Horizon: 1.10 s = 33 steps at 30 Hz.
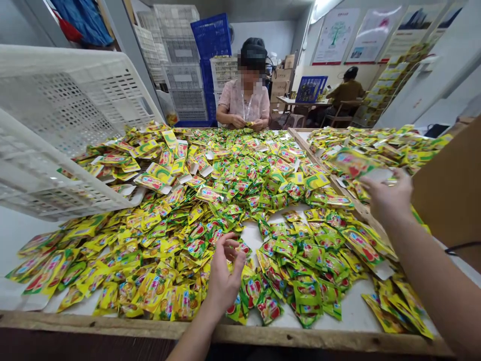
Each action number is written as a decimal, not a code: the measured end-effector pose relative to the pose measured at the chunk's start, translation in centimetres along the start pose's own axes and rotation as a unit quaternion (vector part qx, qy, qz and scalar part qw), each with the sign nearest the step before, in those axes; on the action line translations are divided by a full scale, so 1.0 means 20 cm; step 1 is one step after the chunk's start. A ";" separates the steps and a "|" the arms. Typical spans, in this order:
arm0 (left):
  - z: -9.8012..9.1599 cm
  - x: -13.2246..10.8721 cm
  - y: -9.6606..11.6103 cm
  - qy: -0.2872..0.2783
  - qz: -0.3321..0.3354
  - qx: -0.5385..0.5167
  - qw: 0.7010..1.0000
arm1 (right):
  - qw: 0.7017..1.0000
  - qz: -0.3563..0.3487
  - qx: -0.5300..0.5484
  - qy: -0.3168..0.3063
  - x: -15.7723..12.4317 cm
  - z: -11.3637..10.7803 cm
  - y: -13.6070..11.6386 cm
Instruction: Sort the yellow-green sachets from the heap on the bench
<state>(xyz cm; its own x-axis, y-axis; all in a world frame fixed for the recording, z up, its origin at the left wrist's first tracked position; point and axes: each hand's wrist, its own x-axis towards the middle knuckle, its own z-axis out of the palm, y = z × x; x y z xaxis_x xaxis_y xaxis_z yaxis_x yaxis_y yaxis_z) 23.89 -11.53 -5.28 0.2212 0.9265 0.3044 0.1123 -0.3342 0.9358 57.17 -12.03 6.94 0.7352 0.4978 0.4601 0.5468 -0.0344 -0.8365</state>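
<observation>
My right hand (393,198) is raised at the right, its fingers closed on the end of a small yellow-green carton (353,161) with a red fruit print. The carton is blurred, and a white flap shows near my fingers. Lower in the middle, my left hand (225,273) hovers over the pile with loosely bent fingers apart and nothing in them. Around it lie small green sachets with red fruit (268,306) and yellow sachets with a pineapple print (186,303). Several flat cartons (154,178) rest on top of the heap.
A white perforated crate (86,185) tips over the left of the table. A wooden strip (347,195) divides the tabletop, and a brown cardboard box (451,195) stands at right. Across the table a person (244,98) handles packets; another person (347,93) sits behind. Crates (184,75) are stacked there.
</observation>
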 end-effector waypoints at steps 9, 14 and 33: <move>0.02 0.04 0.02 -0.041 -0.050 0.026 0.998 | 0.929 -0.036 -0.223 -0.292 -0.27 0.40 0.16; 0.11 0.23 0.09 -0.147 -0.087 0.138 0.976 | 0.898 -0.031 -0.268 -0.348 -0.26 0.51 0.21; 0.20 0.27 0.26 -0.084 -0.127 -0.212 0.965 | 0.859 0.194 0.317 -0.352 -0.76 0.30 -0.09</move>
<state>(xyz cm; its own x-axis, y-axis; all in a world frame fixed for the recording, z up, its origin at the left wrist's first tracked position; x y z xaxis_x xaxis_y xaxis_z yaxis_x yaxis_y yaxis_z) 29.51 -8.90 0.65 0.3973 0.9160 0.0556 -0.2155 0.0343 0.9759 42.65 -14.34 -0.25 0.2658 0.9640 0.0028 -0.1760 0.0514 -0.9831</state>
